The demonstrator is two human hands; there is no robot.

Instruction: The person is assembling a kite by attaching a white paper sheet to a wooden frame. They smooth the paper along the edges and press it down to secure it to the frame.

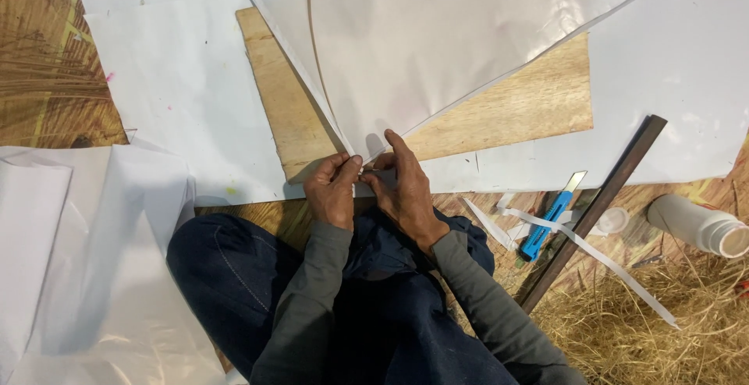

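The person sits on the floor with knees bent, and both forearms in grey sleeves come forward over the blue trousers toward the board (499,108), a flat sheet of plywood lying on white paper. On the board lies the kite (437,42), a large white paper shape with a thin curved stick (312,49) across it; its lowest corner points to the near edge of the board, and there the two hands meet. The left hand (331,191) is curled, palm turned inward, with thumb and fingers pinched narrow on this corner of the kite. The right hand (404,190) stands just beside it, touching it, the index finger stretched up along the paper edge and the other fingers folded on the same corner. To the right of the board, on the straw, lies a blue knife (546,225) among loose white strips (593,248). A long dark bar (597,209) lies slanted just beside the knife, and further right a white bottle (698,225) lies on its side.
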